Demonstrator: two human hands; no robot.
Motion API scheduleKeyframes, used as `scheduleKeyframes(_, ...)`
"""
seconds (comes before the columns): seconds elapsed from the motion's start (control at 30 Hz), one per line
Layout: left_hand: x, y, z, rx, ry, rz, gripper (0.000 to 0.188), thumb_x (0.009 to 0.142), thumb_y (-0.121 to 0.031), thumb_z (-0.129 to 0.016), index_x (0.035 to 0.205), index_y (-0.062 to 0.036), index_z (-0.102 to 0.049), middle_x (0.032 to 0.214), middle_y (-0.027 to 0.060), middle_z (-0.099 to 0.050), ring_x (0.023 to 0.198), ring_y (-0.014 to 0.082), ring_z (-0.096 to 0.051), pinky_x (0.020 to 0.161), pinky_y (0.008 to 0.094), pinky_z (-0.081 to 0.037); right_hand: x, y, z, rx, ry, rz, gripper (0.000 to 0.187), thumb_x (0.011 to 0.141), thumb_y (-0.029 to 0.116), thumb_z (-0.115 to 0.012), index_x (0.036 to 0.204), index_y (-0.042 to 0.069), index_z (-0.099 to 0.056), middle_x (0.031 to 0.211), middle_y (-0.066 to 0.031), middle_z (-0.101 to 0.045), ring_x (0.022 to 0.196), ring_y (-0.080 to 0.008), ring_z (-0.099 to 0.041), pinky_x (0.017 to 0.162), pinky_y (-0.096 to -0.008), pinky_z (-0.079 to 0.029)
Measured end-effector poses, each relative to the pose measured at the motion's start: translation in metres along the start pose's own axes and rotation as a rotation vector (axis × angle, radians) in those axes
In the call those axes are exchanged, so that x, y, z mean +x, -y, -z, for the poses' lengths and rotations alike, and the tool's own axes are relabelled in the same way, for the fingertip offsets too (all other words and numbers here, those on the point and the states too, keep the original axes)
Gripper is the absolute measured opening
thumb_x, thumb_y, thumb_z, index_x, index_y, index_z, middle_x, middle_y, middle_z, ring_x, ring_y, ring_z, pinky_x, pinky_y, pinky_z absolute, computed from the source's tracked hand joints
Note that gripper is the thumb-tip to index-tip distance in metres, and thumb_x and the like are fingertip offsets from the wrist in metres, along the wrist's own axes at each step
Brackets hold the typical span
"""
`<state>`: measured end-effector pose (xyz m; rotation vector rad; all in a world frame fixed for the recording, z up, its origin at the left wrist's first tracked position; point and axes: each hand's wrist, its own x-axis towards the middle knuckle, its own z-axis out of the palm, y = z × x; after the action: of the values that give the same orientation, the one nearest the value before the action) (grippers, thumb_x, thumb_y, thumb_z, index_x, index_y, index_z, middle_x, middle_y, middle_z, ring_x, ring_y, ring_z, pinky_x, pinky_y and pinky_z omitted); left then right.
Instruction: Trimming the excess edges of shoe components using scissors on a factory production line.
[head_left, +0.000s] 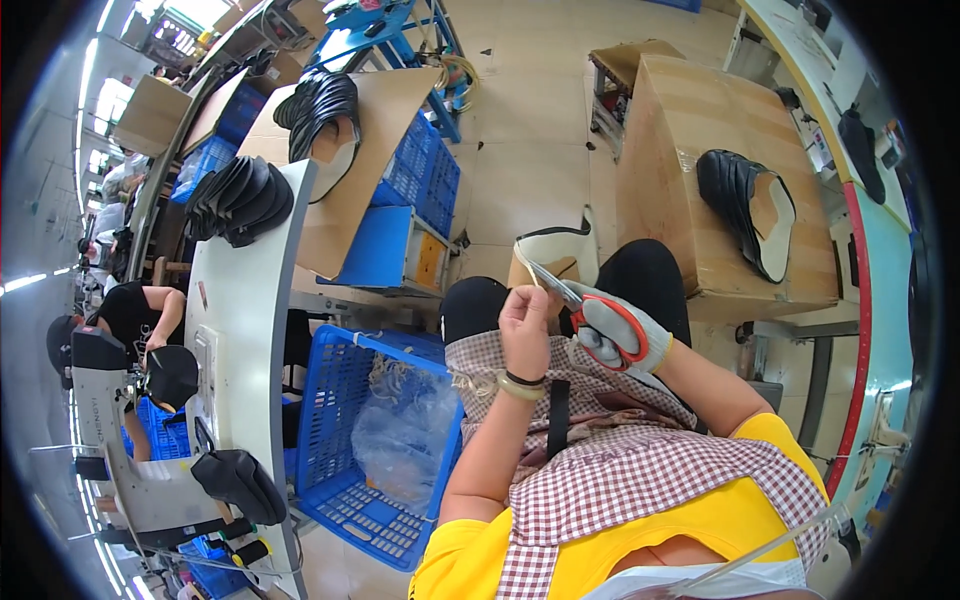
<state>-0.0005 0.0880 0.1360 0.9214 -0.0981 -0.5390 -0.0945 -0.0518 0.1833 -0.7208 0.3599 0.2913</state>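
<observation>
Between my knees sits a shoe upper (580,254) with a pale lining, a tan insert and a dark edge. A thin pale strip (531,264) runs along its left side down to my fingers. My left hand (524,325), bare and closed in a pinch, grips the lower end of that strip. My right hand (625,335) wears a grey-white glove and is wrapped round the red handles of a pair of scissors (562,290). The blades point up and left, beside the strip and just above my left fingertips. Whether they touch the strip I cannot tell.
At my left stands a blue crate (375,510) with clear plastic bags. Beyond it is a white sewing table (245,300) bearing stacked black pieces (240,200); a co-worker (135,320) sits past it. Black uppers (740,205) lie on a cardboard box (720,110) ahead right.
</observation>
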Motion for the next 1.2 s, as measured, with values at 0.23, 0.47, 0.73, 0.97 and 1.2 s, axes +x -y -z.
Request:
scheduleKeyframes(0.23,-0.033,0.036,0.004,-0.091,0.108,0.123,0.006,0.094,-0.009,-0.054,0.09,-0.0047,-0.054,0.092,0.004,-0.062,0.084,0.0122,-0.057,0.081,0.0284,-0.046,-0.017,-0.028,0.018,0.08,-0.047,0.029,0.06,0.092,0.032,-0.059,0.143,0.012,-0.034,0.077,0.0005,-0.055,0.056,-0.0033,-0.054,0.044,-0.0145,-0.044)
scheduleKeyframes(0.47,-0.061,0.048,-0.014,0.047,0.391,0.227,0.009,0.089,-0.009,-0.061,0.084,-0.0052,-0.054,0.091,-0.001,-0.05,0.084,0.0081,-0.049,0.078,0.0222,-0.037,-0.048,-0.043,0.041,0.196,-0.165,0.13,0.054,0.095,0.029,-0.055,0.141,0.01,-0.035,0.086,-0.0011,-0.058,0.062,-0.005,-0.057,0.047,-0.0162,-0.048)
scheduleKeyframes(0.73,-0.066,0.052,0.002,0.218,0.572,0.202,0.014,0.09,-0.011,-0.057,0.082,-0.0005,-0.059,0.118,0.0121,-0.049,0.106,0.0156,-0.048,0.09,0.0297,-0.039,-0.076,-0.041,0.024,0.239,-0.263,0.021,0.04,0.093,0.047,-0.051,0.112,0.012,-0.051,0.069,-0.0007,-0.053,0.043,-0.0076,-0.043,0.037,-0.0196,-0.035)
scheduleKeyframes(0.97,-0.031,-0.006,-0.018,0.691,0.237,0.122,0.015,0.093,-0.015,-0.057,0.092,0.0002,-0.059,0.076,0.002,-0.061,0.059,0.0058,-0.053,0.053,0.0187,-0.043,-0.094,-0.045,0.01,0.037,-0.302,0.08,0.06,0.094,0.046,-0.051,0.141,0.014,-0.034,0.073,0.0007,-0.053,0.049,-0.0045,-0.043,0.042,-0.0174,-0.037)
scheduleKeyframes(1.2,-0.005,0.043,-0.031,0.887,0.166,-0.119,0.014,0.086,-0.009,-0.064,0.08,0.0013,-0.057,0.069,0.0011,-0.056,0.061,0.0076,-0.05,0.056,0.023,-0.042,-0.096,-0.05,0.007,-0.041,-0.282,0.087,0.062,0.094,0.045,-0.051,0.143,0.013,-0.031,0.073,0.0013,-0.052,0.051,-0.0039,-0.044,0.043,-0.0175,-0.038)
